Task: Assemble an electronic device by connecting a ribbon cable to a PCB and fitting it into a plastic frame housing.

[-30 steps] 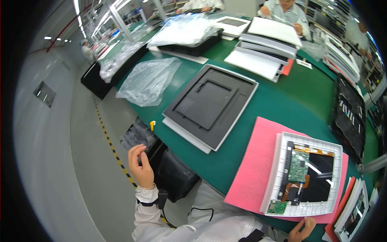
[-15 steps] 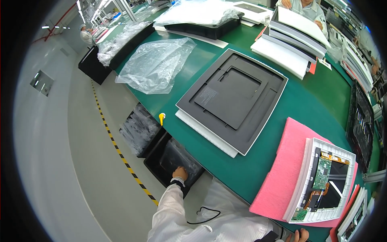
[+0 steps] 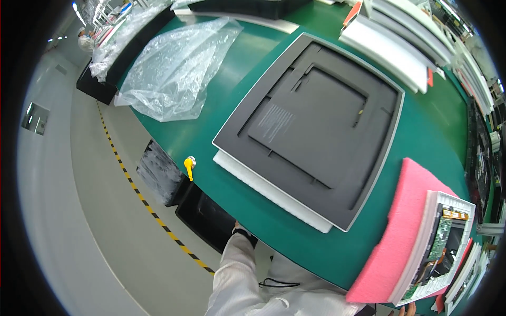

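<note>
At the table's near-left edge my left hand (image 3: 237, 226) reaches down into a black bin (image 3: 206, 217). A dark band circles its wrist, and the table edge hides its fingers. At the bottom of the view, only the fingers of my right hand (image 3: 407, 309) show, apart, beside the lower corner of a white-framed display unit (image 3: 457, 237) with an exposed green circuit board. That unit rests on pink foam (image 3: 387, 237). In the middle of the table lies a large dark grey panel (image 3: 300, 126) with a recessed centre, on a white foam sheet (image 3: 274, 195).
Clear plastic film (image 3: 176, 71) lies at the left of the green table (image 3: 221, 184). A yellow-handled object (image 3: 190, 167) stands on the left edge. Another bin with crumpled plastic (image 3: 161, 174) is below. White panels (image 3: 390, 50) are stacked at far right; a striped floor line (image 3: 153, 210) runs left.
My view has shifted closer to the table, so the grey panel looks larger. My left hand has gone deeper beneath the table edge over the bin. Plastic in the bin no longer shows.
</note>
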